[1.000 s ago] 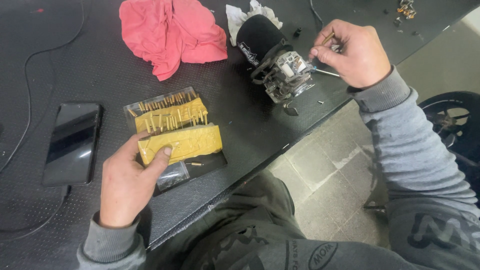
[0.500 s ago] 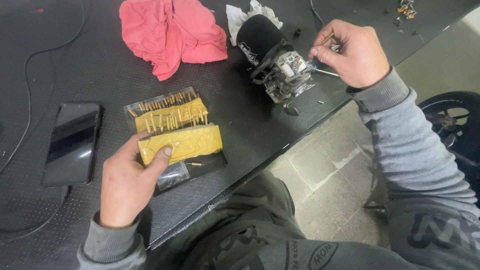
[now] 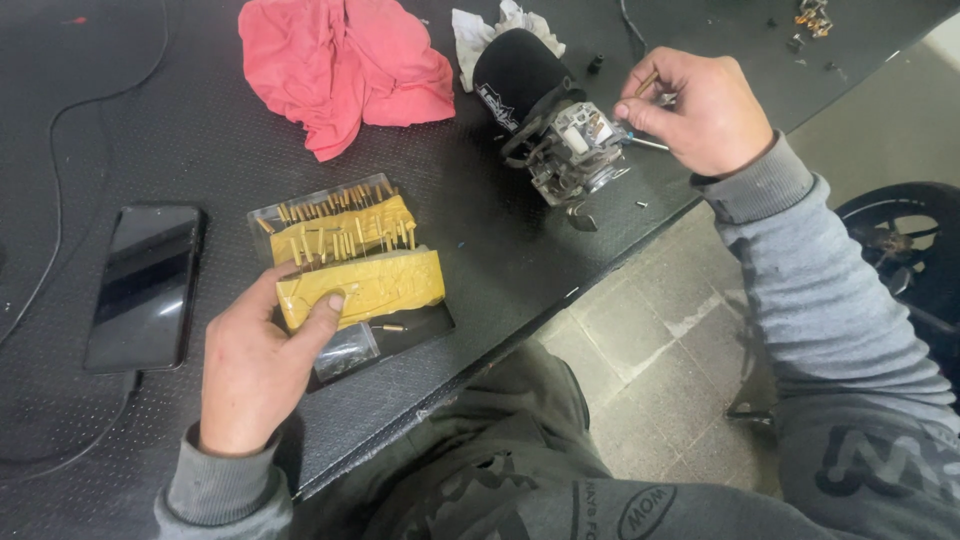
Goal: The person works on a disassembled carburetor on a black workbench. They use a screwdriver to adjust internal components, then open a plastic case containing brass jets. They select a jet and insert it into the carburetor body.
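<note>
1. Table (image 3: pixel 150 110): black, dimpled top; holds everything listed below.
2. Red cloth (image 3: pixel 340 65): crumpled, at the far edge, just left of the carburettor.
3. Phone (image 3: pixel 145 285): dark slab, screen off, lying flat at the left, a cable trailing beside it.
4. Carburettor (image 3: pixel 565 145): grey metal body with a black cap, lying on its side near the table's right edge, a white rag (image 3: pixel 490 25) behind it. Step in hand, as judged: fitting or removing a small part at its open face.
5. Yellow foam blocks (image 3: pixel 360 260): two, side by side on a clear plastic packet, studded with small brass jets; one loose jet lies just in front. No label readable.
6. Left hand (image 3: pixel 255 365): flat on the table, thumb and forefinger pressing the nearer foam block, grasping nothing outright.
7. Right hand (image 3: pixel 700 110): fingers curled, pinching a thin metal tool (image 3: pixel 648 143), possibly a fine driver, its tip at the carburettor. The next move calls for a steady, fine tip placement.
8. Small screws (image 3: pixel 640 204): scattered beside the carburettor.
</note>
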